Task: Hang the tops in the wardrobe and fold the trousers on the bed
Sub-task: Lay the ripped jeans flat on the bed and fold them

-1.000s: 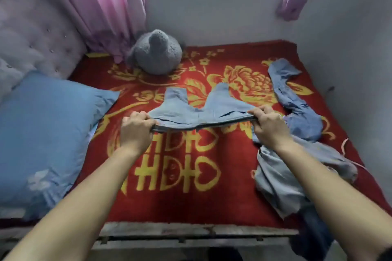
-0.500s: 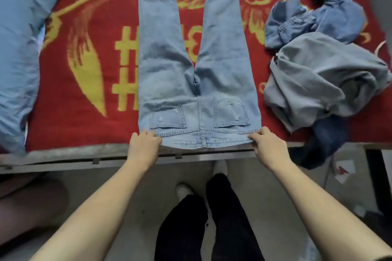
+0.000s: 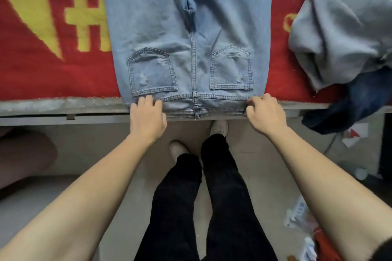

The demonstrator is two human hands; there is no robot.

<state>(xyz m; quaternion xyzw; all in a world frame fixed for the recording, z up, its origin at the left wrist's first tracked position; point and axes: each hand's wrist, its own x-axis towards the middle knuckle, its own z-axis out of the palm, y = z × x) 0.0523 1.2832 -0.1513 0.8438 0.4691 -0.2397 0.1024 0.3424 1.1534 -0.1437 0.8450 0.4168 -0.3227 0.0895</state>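
Light-blue denim trousers (image 3: 186,27), laid flat and seat-side up on a red woven blanket (image 3: 42,74) with yellow figures. The waistband lies toward the viewer and overhangs the grey bed frame (image 3: 63,108); the two legs run off the top of the view. Two five-sided back pockets (image 3: 151,71) (each with frayed, distressed patches) flank the centre seam, and one belt loop (image 3: 196,111) sits at mid-waistband. The left hand (image 3: 147,115) grips the waistband's left corner, fingers curled over the top of the cloth. The right hand (image 3: 265,113) pinches the right corner, fingers bunched tight. Right of the trousers and apart from them lies one crumpled grey garment (image 3: 339,27) of soft, matte cloth. At its near side, one dark navy garment (image 3: 360,101) droops over the bed's edge. Below, on the bare floor (image 3: 254,165): two black-clad legs (image 3: 212,197) and two pale shoes (image 3: 219,127).
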